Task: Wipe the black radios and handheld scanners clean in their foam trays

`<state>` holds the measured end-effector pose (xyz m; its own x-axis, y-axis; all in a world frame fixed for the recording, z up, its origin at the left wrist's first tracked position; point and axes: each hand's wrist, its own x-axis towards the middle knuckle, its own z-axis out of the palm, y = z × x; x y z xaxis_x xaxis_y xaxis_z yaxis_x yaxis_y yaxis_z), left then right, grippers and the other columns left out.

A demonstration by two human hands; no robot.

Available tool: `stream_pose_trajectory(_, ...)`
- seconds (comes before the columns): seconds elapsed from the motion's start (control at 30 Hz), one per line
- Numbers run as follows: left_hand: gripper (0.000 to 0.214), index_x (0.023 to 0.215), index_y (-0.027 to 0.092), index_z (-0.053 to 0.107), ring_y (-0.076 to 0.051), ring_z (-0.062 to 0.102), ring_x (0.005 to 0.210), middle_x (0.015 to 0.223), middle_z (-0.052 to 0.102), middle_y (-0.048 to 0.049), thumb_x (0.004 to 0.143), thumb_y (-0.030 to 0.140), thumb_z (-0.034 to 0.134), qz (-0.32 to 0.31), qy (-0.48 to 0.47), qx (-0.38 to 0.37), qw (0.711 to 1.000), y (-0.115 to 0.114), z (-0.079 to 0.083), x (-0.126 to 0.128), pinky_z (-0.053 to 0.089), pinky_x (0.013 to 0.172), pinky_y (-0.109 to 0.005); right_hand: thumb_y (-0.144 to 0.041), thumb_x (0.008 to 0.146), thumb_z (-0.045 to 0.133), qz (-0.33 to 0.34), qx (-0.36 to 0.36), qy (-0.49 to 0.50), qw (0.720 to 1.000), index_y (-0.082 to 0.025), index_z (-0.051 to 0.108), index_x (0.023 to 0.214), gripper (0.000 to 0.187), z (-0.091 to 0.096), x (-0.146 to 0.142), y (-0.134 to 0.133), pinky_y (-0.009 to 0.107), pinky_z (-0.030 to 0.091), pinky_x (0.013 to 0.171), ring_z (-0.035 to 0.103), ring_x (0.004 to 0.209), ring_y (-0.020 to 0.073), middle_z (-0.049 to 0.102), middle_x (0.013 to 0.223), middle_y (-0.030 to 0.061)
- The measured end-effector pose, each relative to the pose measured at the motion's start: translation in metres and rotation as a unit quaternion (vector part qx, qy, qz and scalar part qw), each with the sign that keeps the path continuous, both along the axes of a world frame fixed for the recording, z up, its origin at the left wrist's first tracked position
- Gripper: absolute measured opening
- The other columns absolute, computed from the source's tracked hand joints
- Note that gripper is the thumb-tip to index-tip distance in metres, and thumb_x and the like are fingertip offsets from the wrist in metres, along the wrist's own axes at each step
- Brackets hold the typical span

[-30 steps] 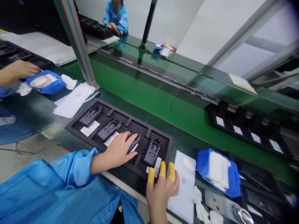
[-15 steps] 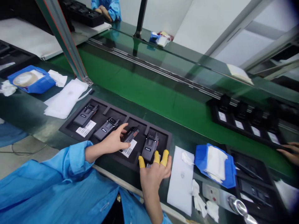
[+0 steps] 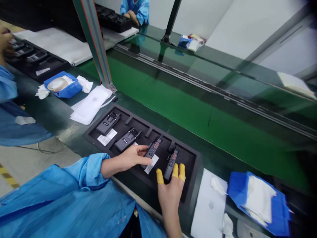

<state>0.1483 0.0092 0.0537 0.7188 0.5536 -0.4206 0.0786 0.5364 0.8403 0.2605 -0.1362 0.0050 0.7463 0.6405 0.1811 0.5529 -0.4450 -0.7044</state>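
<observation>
A black foam tray (image 3: 195, 165) on the bench holds several black devices that look like handheld radios, with white labels beside some of them. My left hand (image 3: 131, 157) has its thumb and fingers on either side of the third radio (image 3: 154, 147), which stands on its narrow edge with an orange button showing. Yellow finger cots cover three digits of my right hand (image 3: 171, 190). These grip the lower end of the rightmost radio (image 3: 171, 163), also on edge. In the left compartments, the first radio (image 3: 108, 123) and the second radio (image 3: 127, 139) lie flat.
Behind the tray runs a green conveyor belt (image 3: 198, 119). White sheets (image 3: 210, 205) and a blue bin of white cloths (image 3: 237, 188) are at right. Another blue bin (image 3: 69, 87) and a metal post (image 3: 95, 43) stand left. A co-worker's sleeve (image 3: 7, 84) shows at far left.
The view has swung left. The rightmost radio has gone from lying flat to standing on its edge in my right hand. My left fingers have closed around the third radio.
</observation>
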Motion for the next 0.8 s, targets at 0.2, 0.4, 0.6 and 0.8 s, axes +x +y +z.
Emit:
stream_pose_trajectory(0.2, 0.071, 0.117, 0.013, 0.058, -0.023, 0.061, 0.103, 0.109, 0.066, -0.0076, 0.052, 0.023, 0.085, -0.001, -0.025, -0.019, 1.000, 0.002, -0.008, 0.003, 0.044, 0.094, -0.037, -0.058, 0.086, 0.037, 0.018, -0.022, 0.003, 1.000, -0.002, 0.035, 0.136, 0.075, 0.001, 0.001, 0.002, 0.051, 0.030, 0.106, 0.032, 0.132, 0.0300, 0.036, 0.139, 0.0251)
stream_pose_trajectory(0.4, 0.069, 0.118, 0.011, 0.056, -0.024, 0.060, 0.105, 0.110, 0.066, -0.0095, 0.056, 0.025, 0.083, -0.009, -0.031, -0.004, 0.999, 0.006, -0.010, 0.004, 0.043, 0.095, -0.038, -0.054, 0.087, 0.038, 0.011, -0.031, 0.018, 0.999, -0.007, 0.035, 0.137, 0.069, 0.003, 0.002, 0.003, 0.050, 0.029, 0.107, 0.029, 0.133, 0.0284, 0.038, 0.139, 0.0227)
stream_pose_trajectory(0.6, 0.069, 0.116, 0.011, 0.056, -0.024, 0.060, 0.105, 0.109, 0.066, -0.0095, 0.055, 0.025, 0.084, 0.001, -0.032, -0.011, 0.999, 0.005, -0.010, 0.007, 0.043, 0.095, -0.038, -0.054, 0.081, 0.048, 0.001, -0.021, 0.077, 0.997, -0.008, 0.024, 0.142, 0.079, 0.012, 0.005, 0.005, 0.048, 0.034, 0.103, 0.040, 0.125, 0.0292, 0.039, 0.138, 0.0214)
stream_pose_trajectory(0.8, 0.066, 0.111, 0.012, 0.059, -0.021, 0.062, 0.099, 0.102, 0.068, -0.0076, 0.052, 0.022, 0.086, 0.003, -0.056, -0.045, 0.997, 0.002, -0.003, 0.007, 0.042, 0.094, -0.037, -0.055, 0.073, 0.055, -0.006, -0.038, 0.155, 0.987, -0.007, 0.017, 0.144, 0.094, 0.024, 0.021, 0.012, 0.041, 0.046, 0.089, 0.058, 0.104, 0.0279, 0.046, 0.133, 0.0230)
